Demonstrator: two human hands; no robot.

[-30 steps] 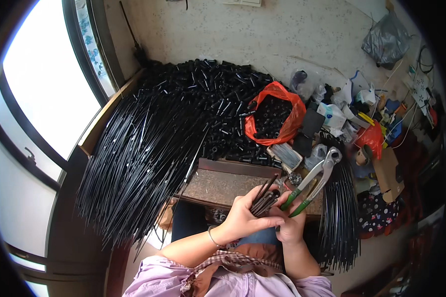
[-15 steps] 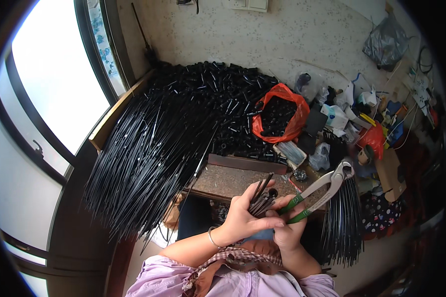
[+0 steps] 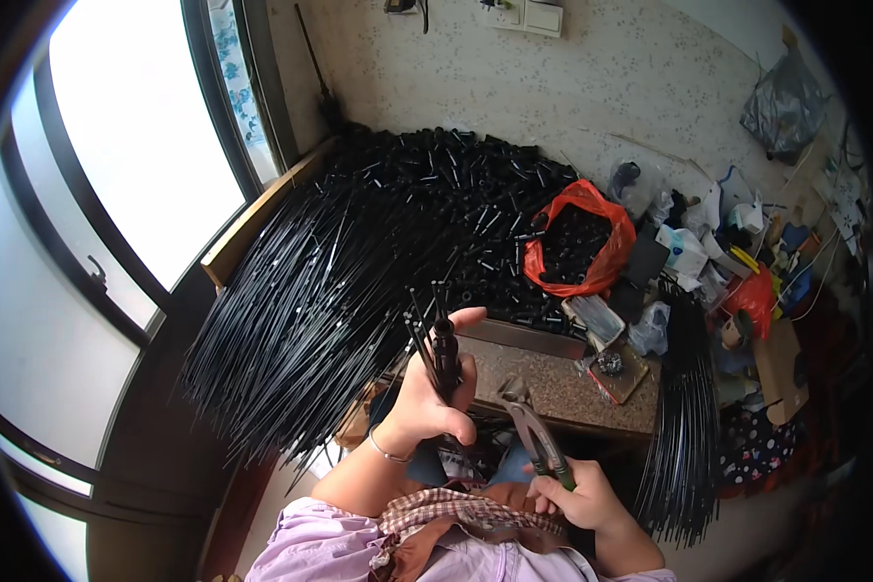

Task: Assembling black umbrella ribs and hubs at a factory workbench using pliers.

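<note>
My left hand is closed round several thin black rods and a thicker, ribbed black tube, all standing roughly upright. Its thumb is stretched out to the side. A pair of metal pincers with green grips lies in my closed right hand, lower and to the right. The head of the pincers points up and left, apart from the rods. Beyond my left hand spreads a large heap of long thin black rods.
Short black tubes are piled along the wall. A red plastic bag holds more small black pieces. The speckled worktop carries a small tray of metal bits. Another rod bundle hangs at its right end, beside clutter.
My left hand has risen and moved left with the rods turned upright. My right hand has drawn down and away, swinging the pincers' head to the left. The whole view has shifted slightly.
</note>
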